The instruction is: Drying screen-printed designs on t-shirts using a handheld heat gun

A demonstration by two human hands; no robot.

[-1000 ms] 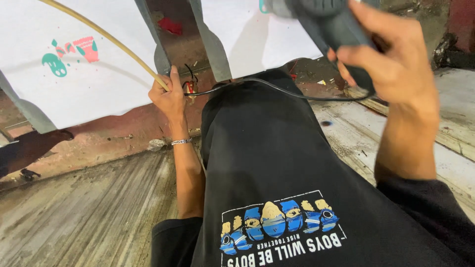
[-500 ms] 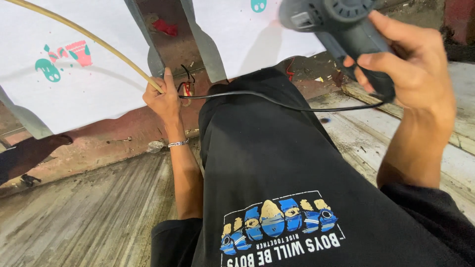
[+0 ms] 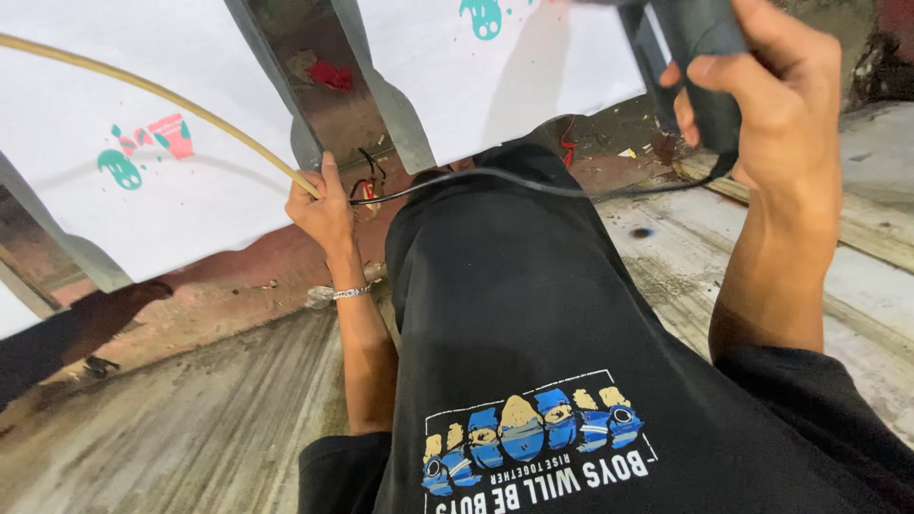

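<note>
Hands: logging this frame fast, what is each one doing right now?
Left hand: closed around the tan hose.
Right hand: closed on the dark power tool.

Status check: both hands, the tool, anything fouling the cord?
Right hand gripping dark power tool, raised. Left hand holding tan rod beside grey frame. Black cord draped over knee, unsnagged.

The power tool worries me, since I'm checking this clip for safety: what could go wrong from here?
1. The black cord runs from the power tool in the right hand across the person's knee toward the left hand; it could snag or pull taut.
2. The left hand rests by the metal frame and loose wires, close to where the tool might work, so fingers may be hurt.
</note>
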